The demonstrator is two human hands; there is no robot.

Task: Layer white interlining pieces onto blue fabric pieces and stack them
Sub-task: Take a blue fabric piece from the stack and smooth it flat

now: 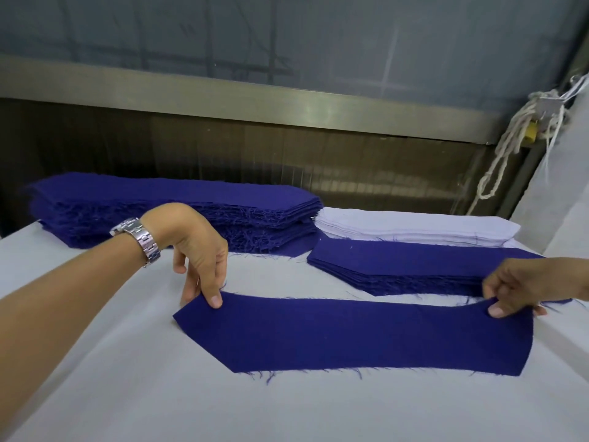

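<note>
A single long blue fabric piece (350, 334) lies flat on the white table in front of me. My left hand (199, 253), with a metal watch on the wrist, pinches its far left corner. My right hand (522, 287) pinches its far right corner, which is lifted slightly. Behind it sits a low stack of blue pieces (414, 266). A stack of white interlining pieces (414, 229) lies just beyond that. A tall stack of frayed blue pieces (165, 208) stands at the back left.
The white table cover (127, 393) spreads across the foreground. A metal rail and dark panel (287, 106) run behind the stacks. Knotted white cord (522, 138) hangs at the back right beside a white wall.
</note>
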